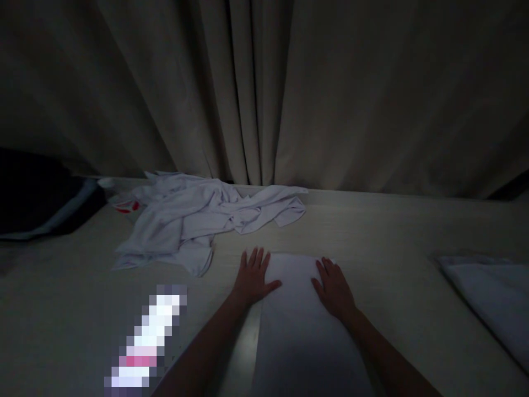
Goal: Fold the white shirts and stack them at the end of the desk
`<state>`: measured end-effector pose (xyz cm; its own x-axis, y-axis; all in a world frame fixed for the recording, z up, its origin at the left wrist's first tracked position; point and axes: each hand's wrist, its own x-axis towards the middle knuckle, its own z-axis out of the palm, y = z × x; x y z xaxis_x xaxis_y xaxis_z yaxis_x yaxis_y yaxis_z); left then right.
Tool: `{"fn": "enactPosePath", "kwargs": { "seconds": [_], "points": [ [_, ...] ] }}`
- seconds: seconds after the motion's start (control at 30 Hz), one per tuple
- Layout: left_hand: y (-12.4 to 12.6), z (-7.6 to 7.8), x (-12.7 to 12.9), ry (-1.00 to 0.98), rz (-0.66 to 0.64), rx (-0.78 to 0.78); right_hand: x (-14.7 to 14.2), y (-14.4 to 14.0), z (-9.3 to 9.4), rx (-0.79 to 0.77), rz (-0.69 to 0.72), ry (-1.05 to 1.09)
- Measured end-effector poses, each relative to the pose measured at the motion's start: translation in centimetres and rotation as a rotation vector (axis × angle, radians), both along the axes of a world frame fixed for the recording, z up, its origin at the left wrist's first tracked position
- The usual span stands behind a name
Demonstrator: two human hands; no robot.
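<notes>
A flat white cloth [295, 314], folded into a long strip, lies on the pale surface in front of me. My left hand [253, 275] rests flat at its far left corner, fingers spread, the thumb on the cloth. At the far right corner lies my right hand [333, 286], palm down with its fingers apart and touching the edge. Neither hand grips anything. The near end of the cloth runs out of view at the bottom, between my forearms.
A crumpled heap of white cloth [198, 215] lies ahead on the left, beside a clear plastic bag with red print [128, 207]. Beige curtains [264, 94] hang behind. A dark item [41, 193] is far left; white folded cloth [496, 292] is right. A bright pixelated patch [151, 336] shows lower left.
</notes>
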<state>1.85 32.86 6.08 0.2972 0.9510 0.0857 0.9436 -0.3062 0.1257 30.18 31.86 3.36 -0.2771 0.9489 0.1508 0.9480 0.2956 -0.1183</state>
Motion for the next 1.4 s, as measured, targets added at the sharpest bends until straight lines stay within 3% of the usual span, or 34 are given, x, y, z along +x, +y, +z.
{"fn": "enactPosePath", "kwargs": {
  "seconds": [0.5, 0.63, 0.7, 0.83, 0.9, 0.97, 1.07, 1.13, 1.23, 1.4],
  "points": [
    [-0.5, -0.4, 0.6, -0.141, 0.025, 0.009, 0.1, 0.1, -0.5, 0.017, 0.007, -0.036],
    [-0.5, -0.3, 0.4, -0.238, 0.087, -0.004, 0.2, 0.2, -0.8, 0.018, 0.005, -0.034],
    [-0.3, 0.6, 0.1, -0.361, 0.154, -0.035, 0.2, 0.2, -1.0, 0.023, 0.005, -0.028],
    [-0.1, 3.9, 0.1, -0.88, 0.354, -0.04, 0.2, 0.2, -0.9, 0.026, 0.0, -0.01],
    [-0.2, 5.2, 1.0, -1.106, 0.337, 0.001, 0.1, 0.2, -0.7, 0.013, -0.004, -0.01],
    [-0.2, 5.5, 2.3, -1.262, 0.254, -0.028, 0.0, 0.1, -0.4, 0.0, -0.006, -0.012],
    [0.3, 3.9, 3.9, -1.429, 0.318, -0.189, -0.1, 0.0, -0.1, 0.003, -0.01, -0.015],
    [0.7, 2.2, 4.3, -1.462, 0.406, -0.263, -0.1, 0.0, -0.1, 0.01, -0.008, -0.013],
    [1.0, 0.1, 4.3, -1.447, 0.43, -0.316, -0.1, 0.0, 0.0, 0.017, -0.005, -0.004],
    [0.9, -1.3, 4.2, -1.38, 0.463, -0.359, -0.1, 0.0, 0.1, 0.025, -0.009, 0.007]
  ]
}}
